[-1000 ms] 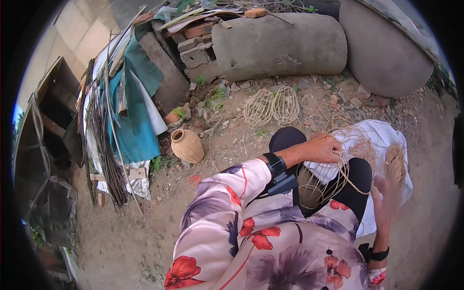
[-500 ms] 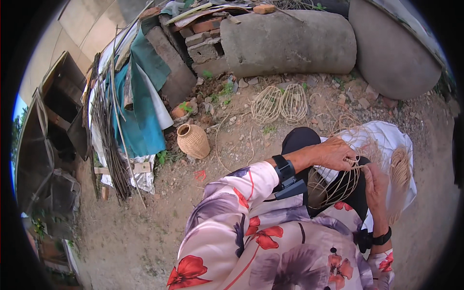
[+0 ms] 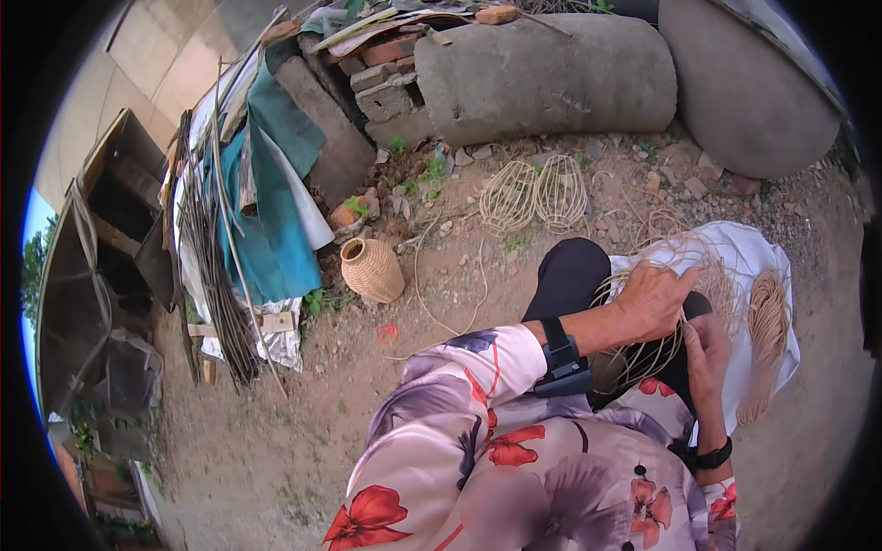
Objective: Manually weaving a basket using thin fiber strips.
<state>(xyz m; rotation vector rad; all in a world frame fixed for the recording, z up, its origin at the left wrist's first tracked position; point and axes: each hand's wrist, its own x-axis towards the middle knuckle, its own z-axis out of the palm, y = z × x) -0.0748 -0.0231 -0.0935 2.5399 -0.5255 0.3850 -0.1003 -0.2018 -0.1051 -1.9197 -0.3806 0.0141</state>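
In my lap, between dark trouser legs, lies an open wire or cane frame (image 3: 634,363) strung with thin beige cord. My left hand (image 3: 654,301) is closed over the frame's top, fingertips pinched on cord. My right hand (image 3: 706,354) is just below it, fingers gripping at the frame's rim where cord runs; exactly what is between them is hard to make out. A white sack (image 3: 763,248) to the right carries loose cord and a long bundle of beige cord (image 3: 764,321).
Left ahead stands a woven vase (image 3: 375,275). Two cage-like frames (image 3: 560,193) lie ahead on gravelly ground (image 3: 276,450). Behind are a concrete slab (image 3: 542,78), bricks (image 3: 386,50) and a grey curved sheet (image 3: 744,101). At left are sticks (image 3: 234,312) and teal sheeting (image 3: 276,220).
My right hand has come up from beside the sack to the frame, meeting my left hand. My left hand has shifted rightward along the top of the frame.
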